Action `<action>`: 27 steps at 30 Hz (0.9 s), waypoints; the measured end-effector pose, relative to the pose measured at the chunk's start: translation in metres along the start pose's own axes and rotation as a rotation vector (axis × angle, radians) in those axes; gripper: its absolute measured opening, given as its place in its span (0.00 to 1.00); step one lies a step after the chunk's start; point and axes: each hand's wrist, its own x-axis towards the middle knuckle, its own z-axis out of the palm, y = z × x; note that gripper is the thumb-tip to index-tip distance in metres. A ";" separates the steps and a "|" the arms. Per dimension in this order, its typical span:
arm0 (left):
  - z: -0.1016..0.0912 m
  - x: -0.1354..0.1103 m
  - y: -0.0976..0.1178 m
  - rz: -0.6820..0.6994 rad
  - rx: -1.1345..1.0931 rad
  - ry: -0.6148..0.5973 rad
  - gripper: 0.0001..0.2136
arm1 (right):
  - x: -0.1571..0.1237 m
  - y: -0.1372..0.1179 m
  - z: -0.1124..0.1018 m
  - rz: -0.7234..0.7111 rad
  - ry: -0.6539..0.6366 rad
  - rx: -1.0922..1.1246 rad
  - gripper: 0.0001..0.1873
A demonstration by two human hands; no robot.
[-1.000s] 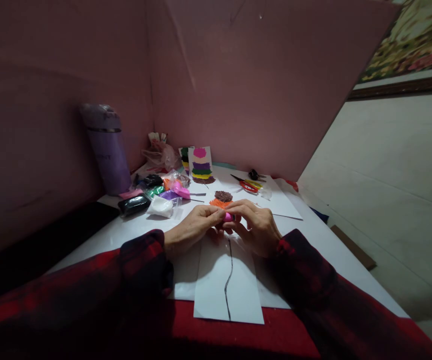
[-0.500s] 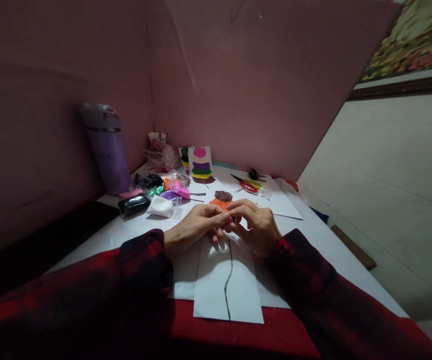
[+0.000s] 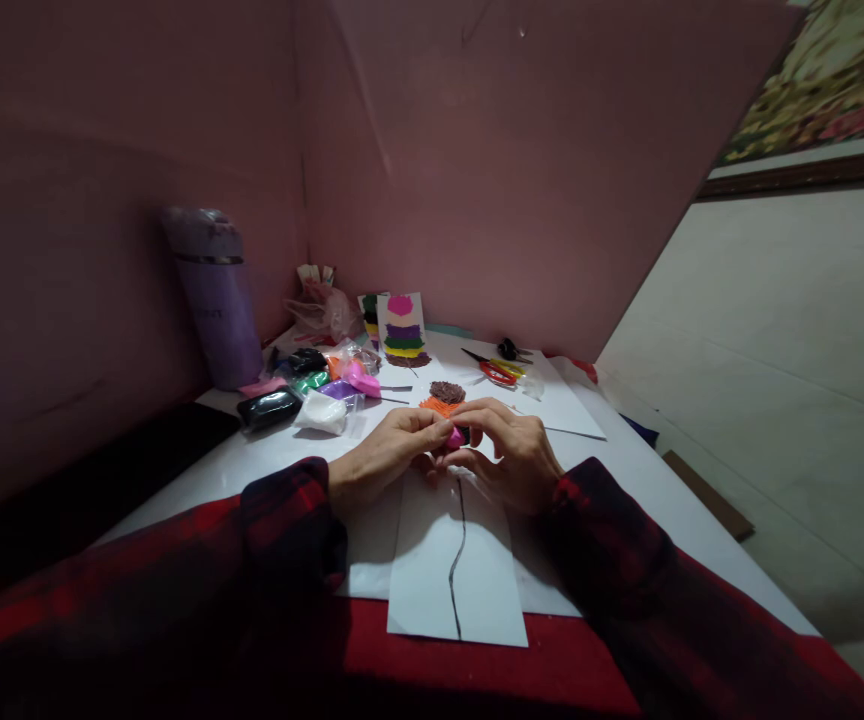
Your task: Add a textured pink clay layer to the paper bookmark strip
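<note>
Above the far part of a white sheet (image 3: 432, 590) with a wavy black line, my two hands meet. Between the thumb and fingers of my left hand (image 3: 387, 448) is a small lump of pink modelling clay (image 3: 455, 437). The curled fingers of my right hand (image 3: 514, 450) close on the same lump from the other side. Just beyond my fingertips, orange (image 3: 439, 404) and brown textured patches (image 3: 447, 391) show on the sheet. My hands hide what lies directly beneath them.
Bagged clay in several colours, including a white pack (image 3: 321, 412) and a black pack (image 3: 268, 408), lies left. A purple bottle (image 3: 214, 310) stands by the wall. A card with coloured bands (image 3: 402, 330) leans at the back. Red-handled scissors (image 3: 498, 372) lie back right.
More of the pink clay now shows between my fingers. My fingertips have shifted slightly around it, while my arms and the things on the table stay put.
</note>
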 end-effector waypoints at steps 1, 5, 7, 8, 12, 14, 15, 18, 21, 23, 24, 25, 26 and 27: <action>0.000 0.000 0.000 0.006 0.002 -0.008 0.19 | 0.000 0.000 0.000 0.000 -0.002 0.008 0.10; 0.000 0.000 0.000 -0.027 -0.047 -0.012 0.19 | -0.001 0.000 0.000 0.002 -0.008 0.020 0.06; -0.001 0.000 -0.001 -0.020 -0.041 -0.007 0.18 | -0.001 0.000 0.000 0.004 0.002 0.018 0.09; -0.002 0.001 -0.001 -0.010 -0.035 -0.007 0.18 | -0.001 0.000 0.000 0.004 0.006 0.018 0.11; -0.002 0.001 -0.002 0.016 -0.028 -0.022 0.20 | 0.001 -0.001 0.000 0.000 -0.005 0.025 0.10; -0.001 0.001 -0.002 -0.001 -0.044 -0.030 0.21 | 0.001 -0.002 -0.001 0.005 -0.003 0.024 0.07; 0.000 0.000 -0.002 -0.011 -0.057 -0.028 0.20 | 0.001 -0.002 -0.001 0.006 -0.001 0.022 0.06; 0.000 0.000 -0.002 -0.015 -0.055 -0.020 0.19 | 0.002 -0.002 -0.002 -0.004 0.010 0.006 0.08; -0.001 0.000 -0.001 0.000 -0.007 -0.023 0.20 | 0.001 -0.001 -0.001 -0.005 0.000 0.001 0.11; -0.001 0.001 -0.001 0.006 0.003 -0.025 0.22 | 0.000 -0.001 -0.001 -0.004 -0.017 0.011 0.09; -0.001 0.000 -0.001 0.005 -0.005 -0.024 0.22 | 0.000 -0.001 0.000 -0.003 -0.019 0.016 0.07; 0.000 0.000 -0.001 0.002 -0.021 -0.021 0.22 | 0.000 -0.001 0.000 -0.003 -0.013 0.019 0.05; 0.000 0.000 0.000 -0.003 -0.037 -0.019 0.21 | 0.000 -0.001 0.000 0.000 -0.004 0.017 0.05; 0.000 0.000 0.000 -0.008 -0.048 -0.016 0.20 | 0.000 -0.001 0.000 0.005 0.007 0.013 0.06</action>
